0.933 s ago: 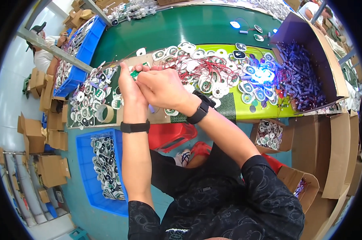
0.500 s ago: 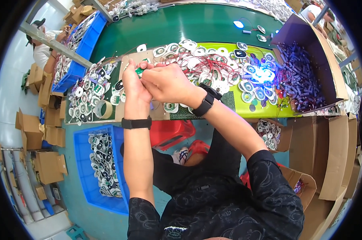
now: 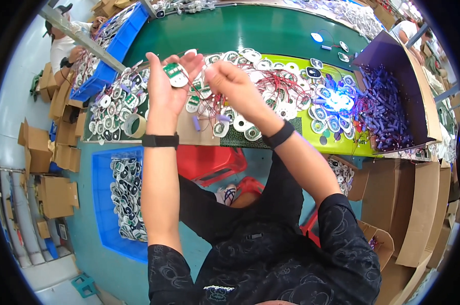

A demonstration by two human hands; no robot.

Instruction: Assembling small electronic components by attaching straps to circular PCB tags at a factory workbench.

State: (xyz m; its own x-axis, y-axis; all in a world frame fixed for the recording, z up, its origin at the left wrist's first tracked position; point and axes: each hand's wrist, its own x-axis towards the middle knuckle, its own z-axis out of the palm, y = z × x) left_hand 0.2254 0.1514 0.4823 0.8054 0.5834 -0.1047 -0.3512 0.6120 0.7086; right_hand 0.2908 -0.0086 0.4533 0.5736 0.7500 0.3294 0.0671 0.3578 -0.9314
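Observation:
On the upturned palm of my left hand (image 3: 164, 91) rests a white disc with a green circuit board (image 3: 176, 75); the thumb and fingers stand apart around it. My right hand (image 3: 237, 91) is just right of it, not touching the disc, its fingers curled in toward the thumb. Whether anything small sits between those fingertips is hidden. Below the hands lie another white disc with a green board (image 3: 193, 103) and a small purple cylinder (image 3: 196, 123). Past my right hand spreads a heap of white discs with red wires (image 3: 275, 84).
A carton of purple cylinders (image 3: 387, 107) stands at the right, near a bright blue-white glow (image 3: 340, 100). A tape roll (image 3: 135, 125) is at the left beside piled discs. A blue bin (image 3: 105, 203) stands on the floor. A person in white (image 3: 62, 48) works at far left.
My hands have parted: the left palm has opened out, showing the disc, and the right hand has drawn away to the right. The view has shifted slightly.

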